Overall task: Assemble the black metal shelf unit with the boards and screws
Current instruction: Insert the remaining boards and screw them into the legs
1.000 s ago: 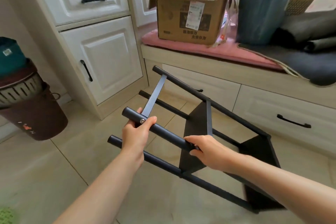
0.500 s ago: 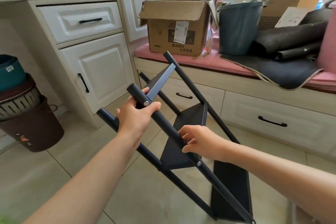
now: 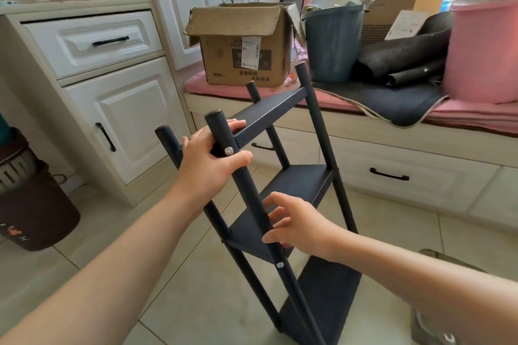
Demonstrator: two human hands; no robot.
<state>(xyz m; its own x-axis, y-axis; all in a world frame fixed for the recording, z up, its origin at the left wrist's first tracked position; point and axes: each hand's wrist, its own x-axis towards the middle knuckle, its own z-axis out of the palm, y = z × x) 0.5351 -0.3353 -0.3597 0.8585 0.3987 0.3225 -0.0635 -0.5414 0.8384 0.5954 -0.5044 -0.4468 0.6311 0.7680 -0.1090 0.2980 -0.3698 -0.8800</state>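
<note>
The black metal shelf unit (image 3: 305, 185) stands nearly upright on the tiled floor, leaning slightly away from me, with three dark boards between its round posts. My left hand (image 3: 208, 161) grips the near post just below its top, thumb beside a silver screw (image 3: 229, 151), fingers reaching onto the top board (image 3: 269, 113). My right hand (image 3: 297, 225) is lower on the same post, fingers spread and relaxed, touching it beside the middle board (image 3: 305, 185). A second screw (image 3: 279, 265) shows below that hand. The bottom board (image 3: 322, 302) sits near the floor.
A white cabinet (image 3: 112, 109) stands to the left with a brown basket (image 3: 33, 213) in front. Behind the shelf is a bench with drawers (image 3: 392, 176), carrying a cardboard box (image 3: 241, 42), a teal bucket (image 3: 333, 42), dark mats and a pink bin (image 3: 482, 50).
The shelf unit has swung up from lying tilted to nearly upright. My left hand kept its grip near the post's top; my right hand loosened from a grip to spread fingers.
</note>
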